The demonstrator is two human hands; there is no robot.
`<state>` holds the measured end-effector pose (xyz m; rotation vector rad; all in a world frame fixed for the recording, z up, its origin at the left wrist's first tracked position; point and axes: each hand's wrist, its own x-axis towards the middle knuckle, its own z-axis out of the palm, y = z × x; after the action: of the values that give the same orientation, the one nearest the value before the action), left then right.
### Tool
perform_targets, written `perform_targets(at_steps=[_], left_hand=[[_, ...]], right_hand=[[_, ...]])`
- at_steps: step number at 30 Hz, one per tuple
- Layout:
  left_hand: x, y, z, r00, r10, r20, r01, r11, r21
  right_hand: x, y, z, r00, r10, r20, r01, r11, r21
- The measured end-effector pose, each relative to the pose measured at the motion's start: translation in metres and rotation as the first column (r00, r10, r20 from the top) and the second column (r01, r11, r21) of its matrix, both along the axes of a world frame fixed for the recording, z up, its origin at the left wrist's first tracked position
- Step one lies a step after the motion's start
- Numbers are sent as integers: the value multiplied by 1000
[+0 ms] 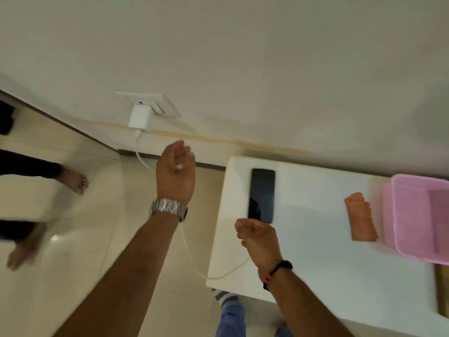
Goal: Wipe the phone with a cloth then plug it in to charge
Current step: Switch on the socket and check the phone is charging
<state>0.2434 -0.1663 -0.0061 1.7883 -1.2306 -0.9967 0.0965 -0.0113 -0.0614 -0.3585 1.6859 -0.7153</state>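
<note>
My right hand (pixel 257 235) covers the near end of the phone (pixel 262 194), so I can't see whether the cable (pixel 218 276) is plugged in. Right of the phone, the pink basket (pixel 418 215) runs off the frame edge. My left hand (pixel 176 171) hides part of the cable.

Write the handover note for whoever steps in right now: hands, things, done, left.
Left hand: loosely curled near the white cable.
Right hand: curled at the phone's near end; cable tip hidden there.
Phone lies screen up on the white table; orange cloth set down beside the pink basket. Charger sits in the wall socket.
Left: confirm the cable is seated in the phone.
</note>
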Motion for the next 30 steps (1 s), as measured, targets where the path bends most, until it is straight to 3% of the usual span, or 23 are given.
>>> perform_targets(at_steps=[3, 5, 14, 16, 19, 21, 25, 30], left_hand=[[5, -40, 23, 912, 200, -357, -170, 979, 113], [8, -60, 35, 844, 302, -443, -232, 951, 205], [21, -80, 41, 716, 443, -539, -294, 892, 343], [23, -80, 40, 736, 432, -521, -286, 896, 339], [29, -81, 45, 859, 301, -414, -208, 944, 255], [35, -83, 50, 896, 252, -366, -185, 960, 209], [44, -87, 58, 846, 348, -404, -283, 935, 213], [48, -96, 57, 841, 334, -426, -264, 940, 216]], right_hand=[[9, -12, 13, 999, 12, 44, -11, 1000, -21], [20, -33, 26, 996, 10, 85, -6, 998, -57], [64, -164, 80, 990, 27, 136, 12, 960, -278], [69, -186, 86, 987, 16, 161, 30, 959, -283], [79, -212, 93, 977, -4, 215, 60, 964, -259], [86, -224, 96, 978, -5, 207, 57, 968, -243], [99, -239, 101, 972, -23, 233, 71, 978, -197], [108, -248, 104, 947, -70, 314, 123, 981, -153]])
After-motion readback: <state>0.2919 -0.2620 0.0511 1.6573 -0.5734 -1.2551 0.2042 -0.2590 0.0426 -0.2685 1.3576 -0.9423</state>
